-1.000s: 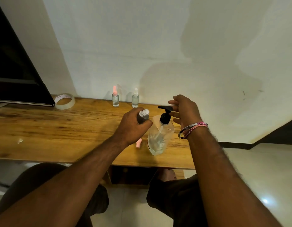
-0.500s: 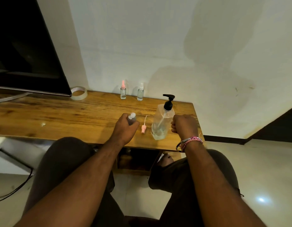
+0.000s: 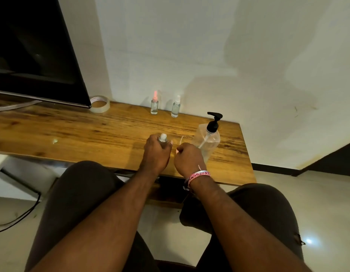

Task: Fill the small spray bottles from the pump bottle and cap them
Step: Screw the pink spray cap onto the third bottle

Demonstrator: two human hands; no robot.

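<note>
My left hand (image 3: pixel 155 154) grips a small clear spray bottle (image 3: pixel 163 138) with no cap, standing on the wooden table (image 3: pixel 82 132). Just to its right, my right hand (image 3: pixel 189 159) curls round a pink spray cap (image 3: pixel 177 151), whose thin white tube (image 3: pixel 181 139) sticks out above my fingers. The clear pump bottle (image 3: pixel 208 141) with a black pump head stands right of that hand, untouched. At the back by the wall stand two capped small bottles, one with a pink cap (image 3: pixel 154 104) and one with a white cap (image 3: pixel 175 107).
A black screen (image 3: pixel 32 52) stands at the table's back left, with a roll of clear tape (image 3: pixel 99 104) beside it. The table's right edge lies just past the pump bottle. My knees are under the front edge, and a cable (image 3: pixel 23 214) runs on the floor at left.
My right hand left the pump bottle and moved left onto the pink spray cap. My left hand lowered the open bottle to the table. The view pulled back.
</note>
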